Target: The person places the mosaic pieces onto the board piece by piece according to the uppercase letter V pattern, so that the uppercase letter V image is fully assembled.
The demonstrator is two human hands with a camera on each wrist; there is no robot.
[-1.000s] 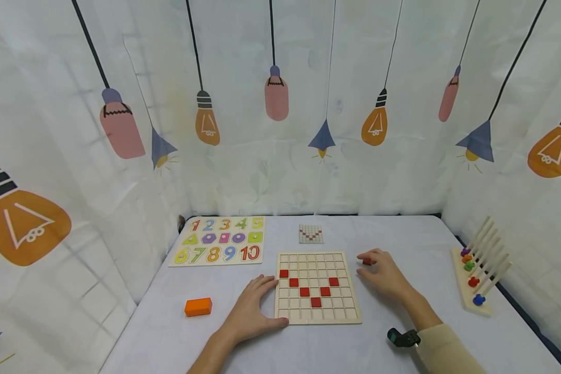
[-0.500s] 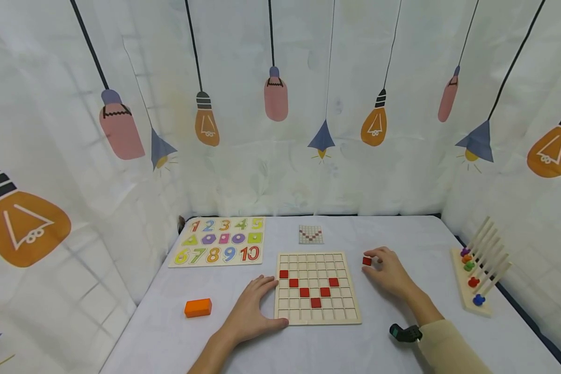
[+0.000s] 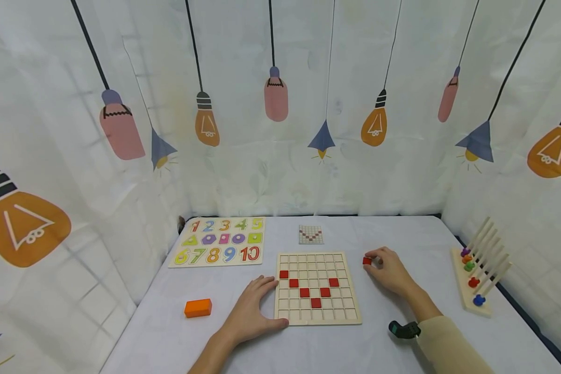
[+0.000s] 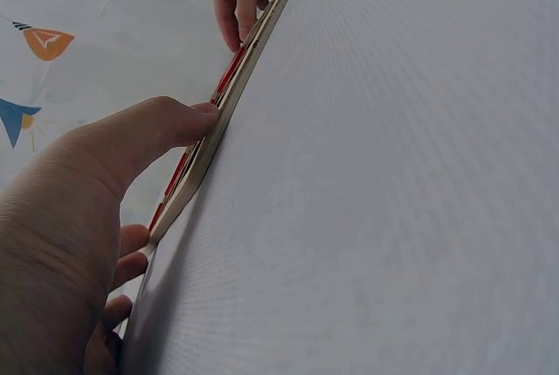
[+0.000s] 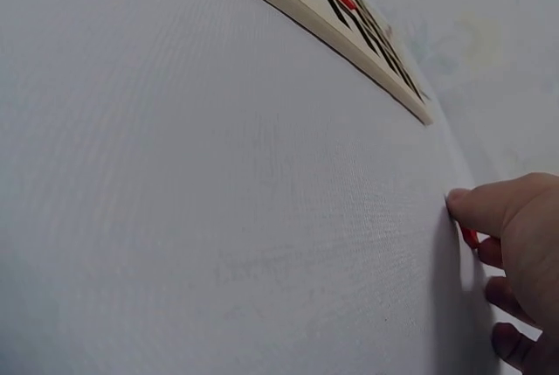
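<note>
In the head view, a wooden grid board (image 3: 318,321) lies mid-table with several red square tiles (image 3: 304,292) set in its cells along a slanting V. My left hand (image 3: 251,310) rests at the board's left side. Its thumb touches the near-left corner, and its fairly straight fingertips meet the left edge. To the right of the board, my right hand (image 3: 390,271) pinches a loose red tile (image 3: 366,261) between thumb and finger, low at the tabletop. Fingers partly cover that tile in the right wrist view (image 5: 470,237).
Behind the board lies a small pattern card (image 3: 311,235) with a red V. A number puzzle (image 3: 216,242) sits at the back left, with an orange block (image 3: 198,307) in front of it. A peg stand (image 3: 477,275) with coloured pieces is at the right edge.
My right hand has shifted slightly right, away from the board, and the red tile between its fingers shows more plainly. The left hand and the tiles on the board stay where they were.
</note>
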